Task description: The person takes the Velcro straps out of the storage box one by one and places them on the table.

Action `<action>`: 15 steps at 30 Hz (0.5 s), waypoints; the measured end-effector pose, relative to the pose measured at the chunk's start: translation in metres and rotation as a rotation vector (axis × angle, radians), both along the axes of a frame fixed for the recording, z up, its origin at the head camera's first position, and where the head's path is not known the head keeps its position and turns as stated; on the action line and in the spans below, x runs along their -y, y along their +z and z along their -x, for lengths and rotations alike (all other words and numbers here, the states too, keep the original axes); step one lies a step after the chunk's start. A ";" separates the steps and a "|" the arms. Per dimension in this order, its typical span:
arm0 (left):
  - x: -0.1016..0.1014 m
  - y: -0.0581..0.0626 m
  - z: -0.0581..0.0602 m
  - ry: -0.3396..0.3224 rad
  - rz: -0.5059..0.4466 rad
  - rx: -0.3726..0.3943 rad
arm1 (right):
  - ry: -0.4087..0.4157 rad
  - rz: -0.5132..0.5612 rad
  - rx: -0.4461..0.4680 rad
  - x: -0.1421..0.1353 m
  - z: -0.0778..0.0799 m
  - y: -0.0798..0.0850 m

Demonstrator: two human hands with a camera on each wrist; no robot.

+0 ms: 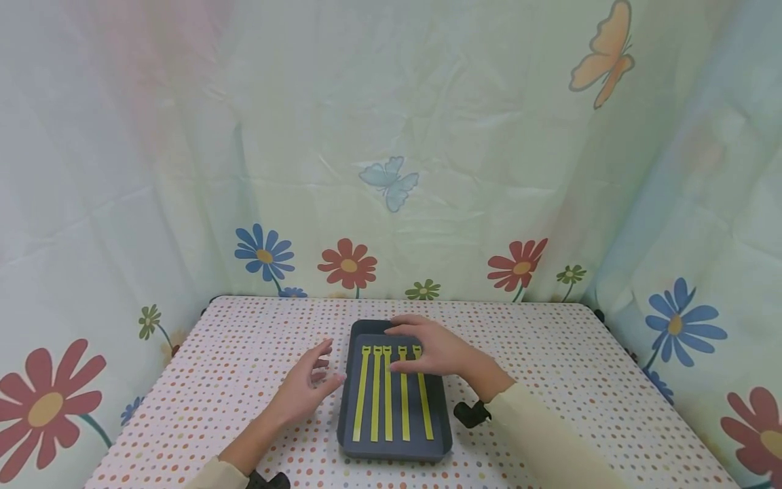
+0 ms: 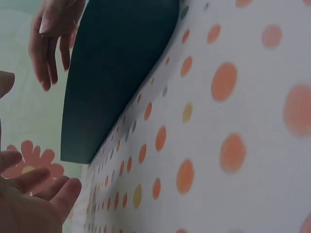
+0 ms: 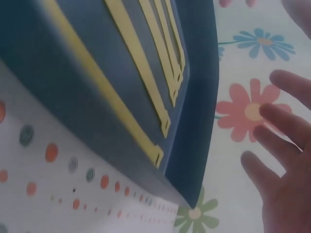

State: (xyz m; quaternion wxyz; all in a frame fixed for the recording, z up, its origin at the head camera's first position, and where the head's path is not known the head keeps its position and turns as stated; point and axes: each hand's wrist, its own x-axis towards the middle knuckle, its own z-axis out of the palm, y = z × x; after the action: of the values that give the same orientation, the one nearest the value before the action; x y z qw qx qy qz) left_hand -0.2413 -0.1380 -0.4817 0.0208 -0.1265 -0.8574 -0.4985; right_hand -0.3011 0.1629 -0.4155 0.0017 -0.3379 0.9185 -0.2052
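Observation:
A dark grey-blue tray [image 1: 394, 451] lies on the table with its long side pointing away from me. Several yellow cable straps [image 1: 387, 401] with slotted heads lie lengthwise inside it, side by side, heads at the far end. My left hand [image 1: 302, 387] hovers just left of the tray, fingers spread and loosely bent, holding nothing. Over the tray's far right part is my right hand [image 1: 434, 348], its relaxed fingers covering some of the rightmost strap's head. The right wrist view shows that hand [image 3: 289, 160] with fingers apart and nothing in them, beyond the tray's end wall [image 3: 194, 97].
The table [image 1: 525, 380] has a white cover with coloured dots. Behind it and on both sides hang pale curtains [image 1: 293, 136] printed with flowers and butterflies. Dark wrist-worn devices [image 1: 472, 413] sit under both wrists.

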 end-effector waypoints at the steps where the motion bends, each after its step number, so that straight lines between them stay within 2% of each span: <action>1: -0.001 0.000 -0.001 -0.001 -0.018 0.018 | 0.014 0.001 0.012 0.002 0.000 0.000; 6: -0.005 0.000 -0.004 -0.004 -0.074 0.102 | 0.070 -0.003 0.087 0.009 0.002 -0.001; 9: -0.007 0.000 -0.003 -0.012 -0.090 0.125 | 0.096 -0.025 0.111 0.014 0.003 -0.003; 15: -0.010 0.000 -0.003 -0.037 -0.125 0.169 | 0.168 -0.051 0.096 0.022 0.005 -0.002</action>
State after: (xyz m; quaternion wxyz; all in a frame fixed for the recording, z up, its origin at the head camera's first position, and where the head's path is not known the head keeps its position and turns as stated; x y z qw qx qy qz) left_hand -0.2385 -0.1283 -0.4813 -0.0529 -0.0983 -0.8208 -0.5603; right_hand -0.3066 0.1405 -0.4177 0.0712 -0.4033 0.8908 -0.1969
